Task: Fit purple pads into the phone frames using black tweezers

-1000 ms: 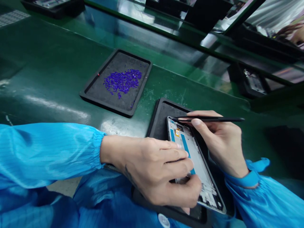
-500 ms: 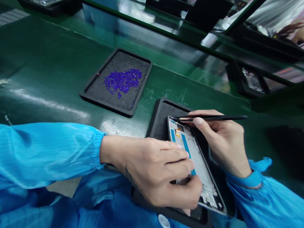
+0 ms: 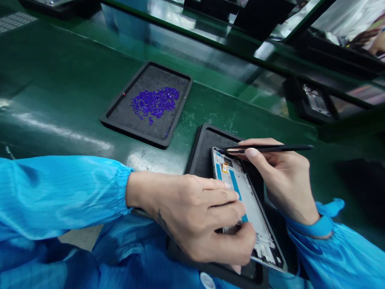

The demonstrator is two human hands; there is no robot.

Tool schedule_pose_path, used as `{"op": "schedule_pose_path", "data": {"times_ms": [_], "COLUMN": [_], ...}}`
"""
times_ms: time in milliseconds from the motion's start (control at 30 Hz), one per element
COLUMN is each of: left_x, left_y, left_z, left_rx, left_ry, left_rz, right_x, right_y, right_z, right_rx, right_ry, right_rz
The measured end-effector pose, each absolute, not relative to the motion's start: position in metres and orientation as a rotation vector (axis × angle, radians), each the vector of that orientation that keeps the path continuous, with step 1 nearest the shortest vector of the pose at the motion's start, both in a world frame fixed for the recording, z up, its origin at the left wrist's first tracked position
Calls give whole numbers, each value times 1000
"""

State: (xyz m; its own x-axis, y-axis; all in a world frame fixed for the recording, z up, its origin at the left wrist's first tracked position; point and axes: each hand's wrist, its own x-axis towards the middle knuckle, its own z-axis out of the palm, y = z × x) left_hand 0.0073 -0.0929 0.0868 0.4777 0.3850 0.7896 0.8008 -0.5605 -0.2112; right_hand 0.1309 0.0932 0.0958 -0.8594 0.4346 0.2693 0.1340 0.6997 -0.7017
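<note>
My left hand [image 3: 201, 216] is closed on the long edge of a phone frame [image 3: 254, 204], fingers curled over its inner face. The frame is silver, with blue strips and an orange flex cable [image 3: 225, 167] near its upper end. It is tilted over a black tray [image 3: 207, 140]. Black tweezers [image 3: 276, 148] are pinched in my right hand [image 3: 285, 172]. Their tips meet the upper corner of the frame; whether they hold a part there I cannot tell.
Many tiny purple pieces [image 3: 156, 102] lie in a second black tray [image 3: 120, 114] on the green bench [image 3: 60, 88], further back and to the left. A dark tray with a phone part [image 3: 315, 98] stands at the back right. A raised shelf edge [image 3: 210, 42] runs across the back.
Almost nothing differs. Both hands, the phone frame and the tweezers keep their places; the tray at the back right appears slightly further left.
</note>
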Motion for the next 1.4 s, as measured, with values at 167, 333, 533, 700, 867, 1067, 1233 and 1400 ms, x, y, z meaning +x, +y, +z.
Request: {"op": "schedule_pose_path", "data": {"times_ms": [167, 333, 533, 700, 867, 1067, 1233, 1400], "left_x": [7, 8, 9, 8, 8, 9, 8, 8], "left_y": [-93, -92, -92, -90, -90, -90, -87, -87], "left_z": [87, 87, 86, 86, 84, 83, 84, 83], "left_rx": [-2151, -2156, -2156, -2143, -2129, -2147, -2113, -2102], "left_ry": [-963, -972, -972, -936, -925, -929, -925, -917], "left_rz": [-938, -947, -961, -968, -981, -968, -1001, -997], "right_x": [131, 132, 131, 130, 130, 130, 130, 130], "right_y": [94, 94, 94, 91, 89, 91, 90, 90], "right_z": [95, 95, 95, 97, 97, 98, 98, 98], "right_rx": [-433, -435, -456, -500, -497, -494, -485, -482], "right_ry": [-2505, -2495, -2490, -2462, -2474, -2478, -2458, -2470], "right_rz": [952, 995, 1011, 1034, 1017, 1031, 1054, 1029]}}
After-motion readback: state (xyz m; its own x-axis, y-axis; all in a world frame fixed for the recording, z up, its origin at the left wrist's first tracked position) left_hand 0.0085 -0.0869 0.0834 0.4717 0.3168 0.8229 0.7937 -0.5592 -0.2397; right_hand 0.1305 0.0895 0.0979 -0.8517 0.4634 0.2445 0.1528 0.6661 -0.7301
